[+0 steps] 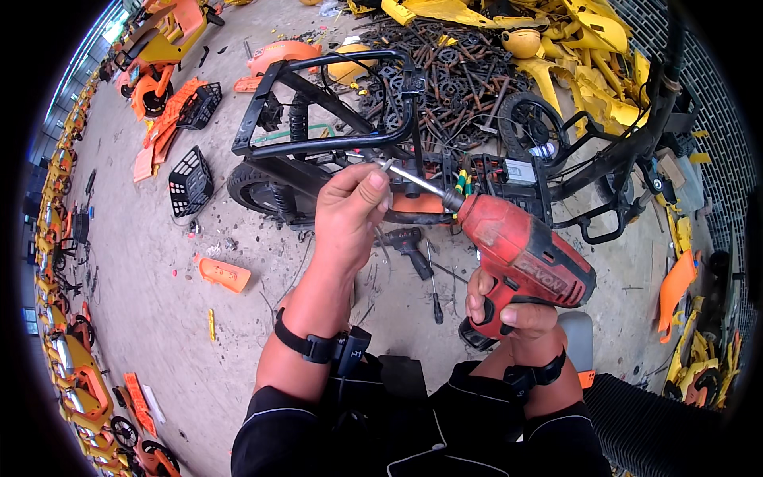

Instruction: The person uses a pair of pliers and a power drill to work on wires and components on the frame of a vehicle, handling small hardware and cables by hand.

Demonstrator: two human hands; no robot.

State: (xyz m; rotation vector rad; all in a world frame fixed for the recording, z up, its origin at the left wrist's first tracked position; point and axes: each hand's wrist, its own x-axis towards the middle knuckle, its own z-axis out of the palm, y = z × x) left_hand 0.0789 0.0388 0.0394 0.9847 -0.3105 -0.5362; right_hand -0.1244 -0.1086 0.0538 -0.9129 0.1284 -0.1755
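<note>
My right hand (pixel 520 314) is wrapped round the grip of a red and black cordless impact driver (pixel 520 246). The tool is tilted, its long silver bit (pixel 417 180) pointing up and to the left. At the tip of that bit, my left hand (pixel 351 203) pinches a small metal piece (pixel 387 164) between thumb and fingers; its exact kind is too small to tell. Just beyond both hands stands a stripped black scooter frame (pixel 334 147) with its wheels on. Two screwdrivers with green and yellow handles (pixel 462 180) rest upright in the frame's middle.
On the floor below the frame lie a dark cordless drill (pixel 409 250) and a screwdriver (pixel 437 308). Behind it rises a heap of rusty metal parts (pixel 445 79), with yellow panels (pixel 592 71) alongside. A black basket (pixel 191 183) and orange panel (pixel 222 274) lie leftward.
</note>
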